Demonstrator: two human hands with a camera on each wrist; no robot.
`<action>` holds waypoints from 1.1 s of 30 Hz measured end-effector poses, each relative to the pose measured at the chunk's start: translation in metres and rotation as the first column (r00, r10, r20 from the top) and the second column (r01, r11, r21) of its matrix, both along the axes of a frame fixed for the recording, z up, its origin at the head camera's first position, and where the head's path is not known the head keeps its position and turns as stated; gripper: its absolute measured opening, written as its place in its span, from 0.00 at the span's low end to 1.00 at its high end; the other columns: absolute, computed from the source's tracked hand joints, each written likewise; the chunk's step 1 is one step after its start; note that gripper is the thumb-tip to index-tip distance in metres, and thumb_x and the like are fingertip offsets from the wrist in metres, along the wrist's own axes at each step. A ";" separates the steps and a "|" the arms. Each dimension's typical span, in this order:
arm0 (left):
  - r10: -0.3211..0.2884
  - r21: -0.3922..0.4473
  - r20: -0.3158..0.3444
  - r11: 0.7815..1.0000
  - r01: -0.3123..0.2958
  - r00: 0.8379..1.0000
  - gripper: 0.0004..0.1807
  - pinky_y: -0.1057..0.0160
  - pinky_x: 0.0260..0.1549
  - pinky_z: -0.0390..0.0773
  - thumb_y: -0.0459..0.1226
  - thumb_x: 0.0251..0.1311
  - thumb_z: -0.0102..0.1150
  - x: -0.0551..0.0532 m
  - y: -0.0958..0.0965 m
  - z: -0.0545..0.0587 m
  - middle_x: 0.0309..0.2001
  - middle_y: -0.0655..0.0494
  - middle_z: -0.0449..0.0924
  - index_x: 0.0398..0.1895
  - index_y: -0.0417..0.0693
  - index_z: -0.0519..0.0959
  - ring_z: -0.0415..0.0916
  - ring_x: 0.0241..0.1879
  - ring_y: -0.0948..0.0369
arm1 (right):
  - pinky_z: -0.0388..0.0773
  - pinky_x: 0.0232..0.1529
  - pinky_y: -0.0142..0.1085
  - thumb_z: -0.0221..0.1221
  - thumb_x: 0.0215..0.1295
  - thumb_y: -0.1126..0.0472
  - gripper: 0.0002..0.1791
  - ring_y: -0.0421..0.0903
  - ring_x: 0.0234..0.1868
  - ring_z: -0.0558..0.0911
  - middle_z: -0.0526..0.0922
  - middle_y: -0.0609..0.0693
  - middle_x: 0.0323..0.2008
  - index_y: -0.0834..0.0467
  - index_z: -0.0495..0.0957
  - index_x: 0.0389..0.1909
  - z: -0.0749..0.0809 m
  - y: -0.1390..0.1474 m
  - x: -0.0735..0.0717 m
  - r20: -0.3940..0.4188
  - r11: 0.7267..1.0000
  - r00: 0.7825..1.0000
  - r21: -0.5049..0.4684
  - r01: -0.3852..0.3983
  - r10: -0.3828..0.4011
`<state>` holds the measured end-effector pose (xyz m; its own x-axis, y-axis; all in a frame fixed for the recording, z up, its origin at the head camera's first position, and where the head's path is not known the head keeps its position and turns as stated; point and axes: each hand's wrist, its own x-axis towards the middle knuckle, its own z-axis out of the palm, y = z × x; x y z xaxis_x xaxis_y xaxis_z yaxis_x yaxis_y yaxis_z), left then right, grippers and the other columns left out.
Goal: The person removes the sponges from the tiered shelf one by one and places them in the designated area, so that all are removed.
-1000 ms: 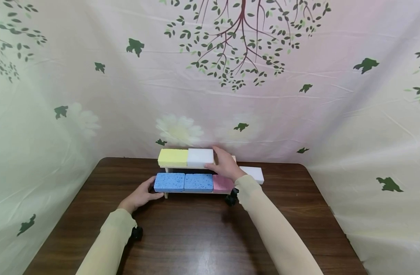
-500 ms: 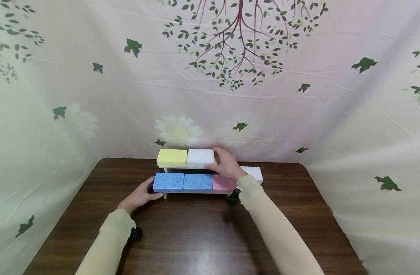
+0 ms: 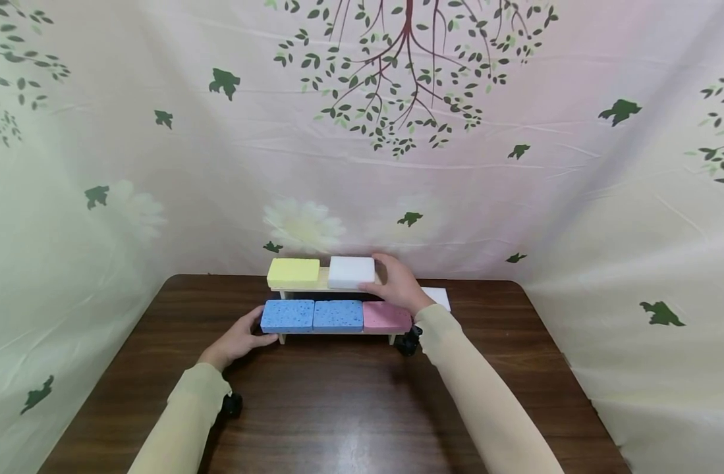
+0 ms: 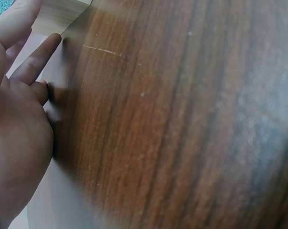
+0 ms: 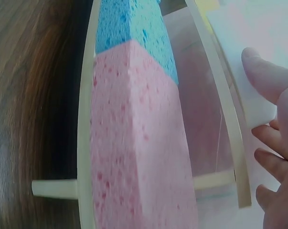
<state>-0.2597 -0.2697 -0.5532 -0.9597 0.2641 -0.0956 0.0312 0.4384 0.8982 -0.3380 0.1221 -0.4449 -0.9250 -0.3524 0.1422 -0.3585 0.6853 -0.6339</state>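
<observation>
A two-tier wooden rack [image 3: 323, 282] stands near the table's back edge. My right hand [image 3: 396, 284] grips a white sponge [image 3: 352, 272] by its right end on the upper tier, thumb on the front face in the right wrist view. A gap separates it from the yellow sponge [image 3: 293, 271] at the left. Two blue sponges, the left one [image 3: 287, 316] and the middle one [image 3: 338, 316], and a pink sponge [image 3: 387, 316] line the lower tier. My left hand [image 3: 236, 339] holds the rack's lower left end, thumb in front and fingers behind.
Another white block [image 3: 437, 297] lies on the table to the right of the rack, partly behind my right forearm. The dark wooden table [image 3: 332, 401] extends toward me. Printed cloth [image 3: 350, 178] hangs behind and on both sides.
My right hand has slid the white sponge rightward, opening a gap between it and the yellow one. My left hand stays at the rack's left end. The head view has shifted slightly.
</observation>
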 end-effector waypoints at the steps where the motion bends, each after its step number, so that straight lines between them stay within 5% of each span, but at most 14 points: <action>1: -0.003 -0.002 -0.002 1.000 0.003 1.000 0.51 0.29 0.75 0.50 0.44 0.64 0.74 0.000 0.000 0.000 0.79 0.38 0.59 0.84 0.46 0.54 0.52 0.79 0.37 | 0.65 0.76 0.55 0.75 0.63 0.44 0.49 0.56 0.75 0.69 0.70 0.56 0.75 0.59 0.64 0.78 0.000 0.002 0.000 0.001 1.000 1.000 -0.006 0.000 0.000; 33: 0.004 -0.005 0.000 1.000 -0.004 1.000 0.51 0.29 0.75 0.51 0.45 0.65 0.74 -0.001 0.001 0.000 0.79 0.37 0.59 0.84 0.45 0.54 0.53 0.78 0.37 | 0.72 0.68 0.62 0.77 0.60 0.46 0.46 0.63 0.73 0.71 0.74 0.55 0.72 0.54 0.68 0.75 -0.006 0.089 0.003 0.031 0.992 0.994 -0.076 0.103 -0.100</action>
